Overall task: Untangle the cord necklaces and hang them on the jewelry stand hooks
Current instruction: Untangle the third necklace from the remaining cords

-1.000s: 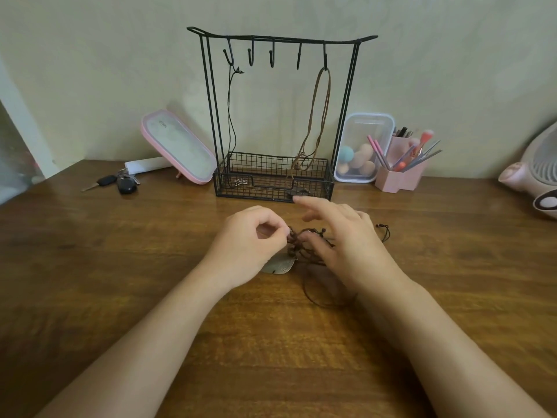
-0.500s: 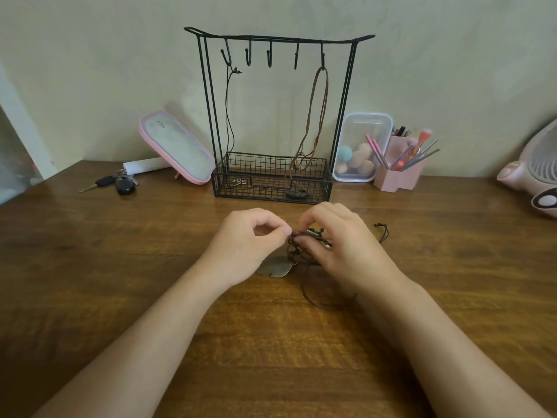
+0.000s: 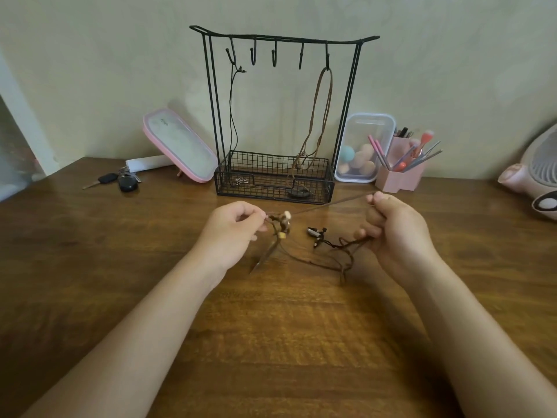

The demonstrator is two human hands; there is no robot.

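A black wire jewelry stand point(image 3: 281, 40) rises at the back of the wooden table point(image 3: 271, 342). A thin black cord necklace point(image 3: 232, 116) hangs from its leftmost hook, a brown cord necklace point(image 3: 319, 110) from its rightmost. In front of the stand lies a tangle of brown cord necklaces point(image 3: 325, 254) with beads and pendants. My left hand point(image 3: 232, 233) pinches the tangle by its beaded knot. My right hand point(image 3: 394, 230) grips a cord stretched taut between both hands. A small metal pendant point(image 3: 313, 232) lies between them.
A pink-rimmed mirror point(image 3: 180, 146) leans against the wall left of the stand, with keys point(image 3: 120, 180) beside it. A clear box of sponges point(image 3: 363, 149) and a pink brush holder point(image 3: 402, 168) stand to the right. A pink fan point(image 3: 533, 173) is at far right.
My hands have drawn apart, the right one moving right and pulling a cord taut from the knot. The tangle has spread out on the table.
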